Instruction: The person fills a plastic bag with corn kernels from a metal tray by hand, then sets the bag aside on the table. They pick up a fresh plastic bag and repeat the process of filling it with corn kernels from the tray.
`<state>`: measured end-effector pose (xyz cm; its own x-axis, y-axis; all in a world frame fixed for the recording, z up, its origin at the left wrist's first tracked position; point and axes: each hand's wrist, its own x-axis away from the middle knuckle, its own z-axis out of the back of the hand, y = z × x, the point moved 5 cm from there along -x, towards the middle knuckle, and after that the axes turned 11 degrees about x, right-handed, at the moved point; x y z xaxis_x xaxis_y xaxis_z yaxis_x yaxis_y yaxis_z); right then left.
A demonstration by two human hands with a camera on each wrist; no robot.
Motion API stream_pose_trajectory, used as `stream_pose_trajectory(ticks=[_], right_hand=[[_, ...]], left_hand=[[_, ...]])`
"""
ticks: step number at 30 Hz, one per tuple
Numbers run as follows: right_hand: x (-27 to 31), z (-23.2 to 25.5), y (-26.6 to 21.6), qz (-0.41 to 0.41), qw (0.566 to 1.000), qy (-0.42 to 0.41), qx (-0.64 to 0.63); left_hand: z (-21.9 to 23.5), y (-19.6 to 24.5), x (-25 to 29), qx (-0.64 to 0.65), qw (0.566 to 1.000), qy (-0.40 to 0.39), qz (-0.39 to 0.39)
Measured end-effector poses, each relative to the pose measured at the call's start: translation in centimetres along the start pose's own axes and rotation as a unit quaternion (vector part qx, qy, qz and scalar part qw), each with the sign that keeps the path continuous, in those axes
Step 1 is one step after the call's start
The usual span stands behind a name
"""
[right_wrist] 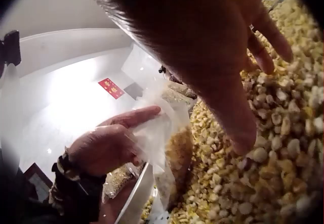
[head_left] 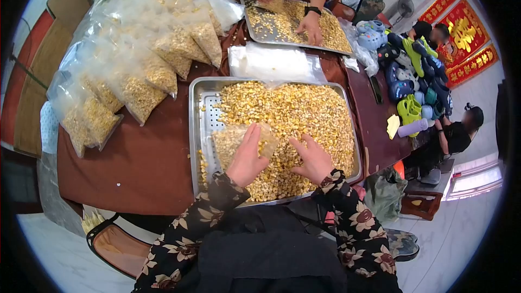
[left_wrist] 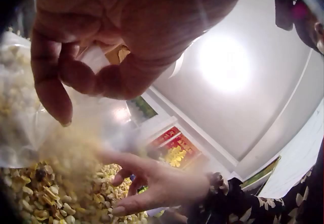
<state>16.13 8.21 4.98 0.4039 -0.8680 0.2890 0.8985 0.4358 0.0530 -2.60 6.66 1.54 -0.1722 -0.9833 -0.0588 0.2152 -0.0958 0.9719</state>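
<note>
Seemingly, my left grip point(head_left: 247, 158) pinches the clear bag point(head_left: 225, 140) just beneath it, likely soft, slippery and bottom-heavy, so best held by its mouth point(right_wrist: 173, 105), while my right grip point(head_left: 315, 161) is spread above loose kernels point(head_left: 293, 108).

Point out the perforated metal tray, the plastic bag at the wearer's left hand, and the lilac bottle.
Perforated metal tray point(head_left: 205, 115): head view, on its bare, holed floor.
Plastic bag point(head_left: 223, 141): head view, on the left part of its filled side.
Lilac bottle point(head_left: 413, 127): head view, mid-body.
</note>
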Motion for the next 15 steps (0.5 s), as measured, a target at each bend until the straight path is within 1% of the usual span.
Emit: stream_pose_trajectory(ticks=[1, 2, 3, 5, 6, 8, 10, 11, 13, 15], right_hand=[[-0.1, -0.2, -0.2, -0.012, 1.000, -0.006, -0.024], [-0.2, -0.1, -0.5, -0.008, 0.999, 0.027, -0.046], [-0.5, -0.6, -0.3, -0.009, 0.998, 0.028, -0.048], [-1.5, -2.0, 0.3, -0.012, 0.990, 0.036, -0.134], [-1.7, -1.8, 0.3, -0.008, 0.984, 0.088, -0.156], [-2.5, -2.8, 1.2, -0.007, 0.979, 0.096, -0.178], [-2.9, -2.2, 1.5, -0.012, 0.969, 0.113, -0.220], [-3.0, -1.8, 1.5, -0.010, 0.969, 0.113, -0.218], [-3.2, -0.6, 1.4, -0.010, 0.955, 0.130, -0.267], [-3.2, 1.2, 0.7, -0.021, 0.953, 0.121, -0.276]], left_hand=[[0.0, 0.0, 0.0, 0.002, 1.000, 0.003, 0.000], [-0.1, 0.1, 0.0, 0.000, 1.000, 0.000, 0.000], [0.0, 0.3, -0.1, 0.001, 1.000, -0.001, 0.001], [0.0, 0.3, -0.1, 0.001, 1.000, -0.001, 0.003], [0.1, 0.1, -0.1, 0.002, 1.000, 0.000, -0.001], [0.2, 0.0, 0.0, 0.002, 1.000, 0.004, -0.004], [0.3, 0.0, 0.0, 0.042, 0.999, 0.012, 0.006], [0.3, -0.1, 0.0, 0.043, 0.999, 0.014, 0.006], [0.3, -0.1, 0.0, 0.042, 0.999, 0.018, 0.004], [0.2, -0.1, 0.0, 0.044, 0.999, 0.020, 0.003]])
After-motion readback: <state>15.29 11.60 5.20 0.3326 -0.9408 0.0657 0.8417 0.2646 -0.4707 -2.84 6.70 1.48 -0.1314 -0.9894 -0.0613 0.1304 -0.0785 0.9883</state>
